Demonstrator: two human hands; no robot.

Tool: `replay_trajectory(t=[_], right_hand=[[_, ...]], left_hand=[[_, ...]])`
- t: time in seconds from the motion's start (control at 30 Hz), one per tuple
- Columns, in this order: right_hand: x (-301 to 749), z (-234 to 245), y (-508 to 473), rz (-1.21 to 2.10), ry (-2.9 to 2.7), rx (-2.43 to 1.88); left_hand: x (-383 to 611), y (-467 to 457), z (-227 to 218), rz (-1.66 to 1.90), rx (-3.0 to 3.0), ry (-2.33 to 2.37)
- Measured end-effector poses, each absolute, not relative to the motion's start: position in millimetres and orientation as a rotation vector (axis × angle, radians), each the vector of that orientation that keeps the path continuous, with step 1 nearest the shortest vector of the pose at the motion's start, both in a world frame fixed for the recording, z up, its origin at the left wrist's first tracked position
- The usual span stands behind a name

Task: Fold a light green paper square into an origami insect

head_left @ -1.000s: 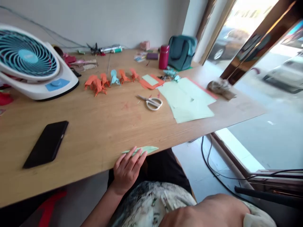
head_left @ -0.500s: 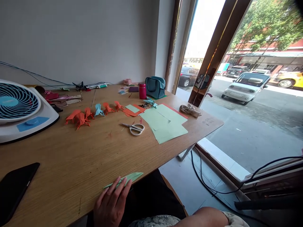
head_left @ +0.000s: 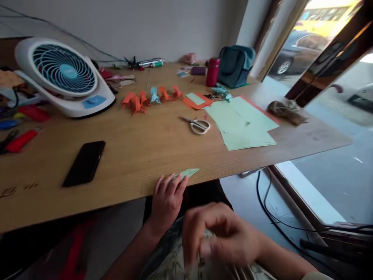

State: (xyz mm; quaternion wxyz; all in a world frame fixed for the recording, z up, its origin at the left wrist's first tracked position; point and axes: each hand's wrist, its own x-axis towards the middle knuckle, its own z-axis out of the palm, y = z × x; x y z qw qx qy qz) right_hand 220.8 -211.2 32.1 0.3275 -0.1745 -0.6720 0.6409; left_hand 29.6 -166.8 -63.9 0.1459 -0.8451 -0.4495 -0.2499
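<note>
My left hand (head_left: 167, 194) lies at the table's front edge, its fingers stretched out over a folded piece of light green paper (head_left: 189, 172). Only the pointed right end of that paper shows past the fingers. Raised in front of my lap, my right hand (head_left: 221, 235) is close to the camera and blurred, with its fingers curled toward the thumb. Whether anything is between its fingertips I cannot make out. Beyond my left hand rest white-handled scissors (head_left: 199, 126). Several light green sheets (head_left: 247, 134) overlap to their right.
Orange and blue folded paper figures (head_left: 135, 103) stand behind the scissors. A black phone (head_left: 84, 163) and a white fan (head_left: 101, 105) are on the left. Farther back are a red bottle (head_left: 213, 72) and a teal bag (head_left: 237, 66). Red-handled pliers (head_left: 21, 140) lie far left.
The view has swung left, bringing the whole fan and phone into sight. My right hand has come up into view. My left hand stays on the folded green paper.
</note>
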Motion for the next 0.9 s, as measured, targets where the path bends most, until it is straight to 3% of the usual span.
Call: replay_trajectory(t=[0.13, 0.27, 0.43, 0.73, 0.9], right_hand=[[222.0, -14.6, -182.7, 1.195, -1.762, -0.996], [228.0, -39.5, -180.0, 0.867, -1.894, -1.111], [220.5, -35.7, -175.2, 0.46, -2.048, -1.139], [209.0, -31.7, -175.3, 0.375, -2.159, -1.198], [206.4, -29.7, -175.2, 0.358, -2.176, -1.23]], left_hand=[[34.5, -170.4, -49.5, -0.546, -2.472, -1.432], [44.9, -175.8, -26.2, -0.276, -2.528, -1.595], [53.3, -173.8, -13.2, -0.124, -2.583, -1.625], [35.1, -160.9, 0.4, -0.495, -2.897, -1.584], [23.0, -150.0, 3.3, -0.47, -2.997, -1.646]])
